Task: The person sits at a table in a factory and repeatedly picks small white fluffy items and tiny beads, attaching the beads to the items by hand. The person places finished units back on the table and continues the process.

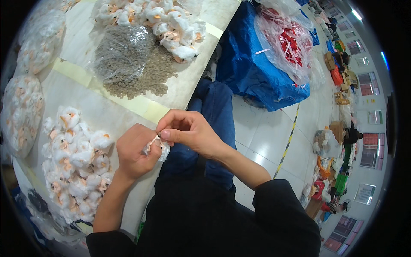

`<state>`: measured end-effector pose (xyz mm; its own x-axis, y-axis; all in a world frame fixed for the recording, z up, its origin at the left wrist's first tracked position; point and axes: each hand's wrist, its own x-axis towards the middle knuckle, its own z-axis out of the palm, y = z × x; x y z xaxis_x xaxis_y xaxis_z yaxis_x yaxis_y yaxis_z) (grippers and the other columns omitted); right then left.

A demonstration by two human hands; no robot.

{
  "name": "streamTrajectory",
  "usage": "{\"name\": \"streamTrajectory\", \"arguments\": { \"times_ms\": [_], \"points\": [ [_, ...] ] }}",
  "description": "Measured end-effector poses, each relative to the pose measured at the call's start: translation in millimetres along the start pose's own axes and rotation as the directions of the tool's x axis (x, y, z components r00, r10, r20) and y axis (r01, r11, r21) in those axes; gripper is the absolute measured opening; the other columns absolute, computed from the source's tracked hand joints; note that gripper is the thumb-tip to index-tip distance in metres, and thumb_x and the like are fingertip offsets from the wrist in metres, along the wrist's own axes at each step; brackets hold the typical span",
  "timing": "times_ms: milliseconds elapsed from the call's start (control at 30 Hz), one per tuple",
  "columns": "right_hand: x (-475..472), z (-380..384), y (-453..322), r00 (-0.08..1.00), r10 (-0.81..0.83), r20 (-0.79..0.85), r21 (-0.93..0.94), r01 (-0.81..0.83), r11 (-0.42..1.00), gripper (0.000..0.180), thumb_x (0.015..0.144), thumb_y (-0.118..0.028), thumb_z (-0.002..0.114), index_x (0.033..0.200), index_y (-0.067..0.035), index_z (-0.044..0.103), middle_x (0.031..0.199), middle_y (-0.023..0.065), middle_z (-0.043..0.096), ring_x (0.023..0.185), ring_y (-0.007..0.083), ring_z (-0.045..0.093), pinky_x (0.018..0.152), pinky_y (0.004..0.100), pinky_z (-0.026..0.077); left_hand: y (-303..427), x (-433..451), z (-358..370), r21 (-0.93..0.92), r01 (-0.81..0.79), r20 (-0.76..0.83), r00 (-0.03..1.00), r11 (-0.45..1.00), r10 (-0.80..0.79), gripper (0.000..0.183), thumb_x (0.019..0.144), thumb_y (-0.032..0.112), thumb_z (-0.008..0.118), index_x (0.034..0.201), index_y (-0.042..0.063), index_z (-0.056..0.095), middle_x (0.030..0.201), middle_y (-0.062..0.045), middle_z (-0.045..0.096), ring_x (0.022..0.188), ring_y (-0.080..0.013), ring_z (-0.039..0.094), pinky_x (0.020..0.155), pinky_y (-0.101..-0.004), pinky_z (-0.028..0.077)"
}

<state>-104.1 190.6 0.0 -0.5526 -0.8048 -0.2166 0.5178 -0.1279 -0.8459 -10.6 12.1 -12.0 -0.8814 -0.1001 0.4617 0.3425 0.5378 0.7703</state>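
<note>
My left hand [136, 152] is closed around a small white plush piece with peach fabric [163, 151], above the table's edge. My right hand [189, 131] meets it there, thumb and forefinger pinched on a tiny dark part at the plush piece; its exact kind is too small to tell. To the left on the table lies a heap of similar white fluffy plush pieces [77, 160] with orange and peach parts. Beyond my hands, small translucent grey-brown plastic washers [157, 70] spill from a clear plastic bag [123, 51]. Another heap of plush pieces [173, 29] lies behind them.
Clear bags full of plush pieces [22, 115] line the table's far left side. Right of the table stands a large blue tarpaulin sack [257, 74] with red and white ribbon-like material in plastic on top. Boxes, bags and other people are far off along the right wall.
</note>
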Motion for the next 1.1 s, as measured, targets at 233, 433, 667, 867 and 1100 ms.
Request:
{"name": "streamTrajectory", "arguments": {
  "times_ms": [233,433,667,867,1100],
  "points": [
    [-3,-4,-19,0.979,-0.178,0.100,-0.593,0.202,0.780,0.012,0.097,-0.012,0.071,0.100,-0.002,0.066,0.085,0.0027,0.068,0.078,0.0103,0.064,0.072,0.0273,0.051,-3,0,2,0.035,-0.032,0.029,0.999,0.999,0.031,0.009,0.075,-0.001,0.067,0.083,0.002,0.067,0.074,-0.010,0.062,0.065,-0.0291,0.059,0.058,-0.0388,0.047],
    [12,-17,-36,0.958,-0.059,0.282,-0.767,0.262,0.585,0.011,0.092,-0.008,0.069,0.093,-0.002,0.060,0.078,0.0074,0.067,0.071,0.0178,0.066,0.065,0.0305,0.050,-4,-1,5,0.039,0.038,0.125,0.991,0.999,-0.043,0.004,0.077,0.001,0.067,0.080,0.002,0.065,0.071,-0.011,0.058,0.064,-0.0308,0.056,0.057,-0.0405,0.045],
    [15,-27,-26,0.954,-0.031,0.298,-0.722,0.246,0.646,0.011,0.093,-0.008,0.070,0.093,-0.003,0.061,0.079,0.0070,0.067,0.072,0.0170,0.067,0.064,0.0304,0.050,-9,-4,9,0.034,0.072,0.152,0.985,0.997,-0.076,0.004,0.077,0.004,0.067,0.079,0.002,0.064,0.070,-0.011,0.056,0.064,-0.0315,0.055,0.057,-0.0418,0.044],
    [11,-24,-20,0.934,-0.104,0.342,-0.751,0.338,0.567,0.013,0.092,-0.008,0.071,0.093,-0.004,0.059,0.081,0.0084,0.063,0.073,0.0222,0.065,0.064,0.0323,0.049,-6,-4,9,0.044,0.074,0.202,0.976,0.996,-0.082,0.004,0.076,0.002,0.066,0.078,0.002,0.063,0.070,-0.012,0.056,0.063,-0.0317,0.055,0.057,-0.0419,0.044],
    [8,-18,-15,0.909,-0.242,0.339,-0.798,0.414,0.438,0.017,0.091,-0.010,0.073,0.094,-0.004,0.058,0.080,0.0098,0.058,0.075,0.0266,0.061,0.067,0.0371,0.049,-5,-2,8,0.054,0.131,0.162,0.977,0.990,-0.138,0.005,0.077,0.003,0.068,0.082,0.002,0.067,0.072,-0.012,0.060,0.063,-0.0309,0.058,0.057,-0.0402,0.046]
  ]
}}
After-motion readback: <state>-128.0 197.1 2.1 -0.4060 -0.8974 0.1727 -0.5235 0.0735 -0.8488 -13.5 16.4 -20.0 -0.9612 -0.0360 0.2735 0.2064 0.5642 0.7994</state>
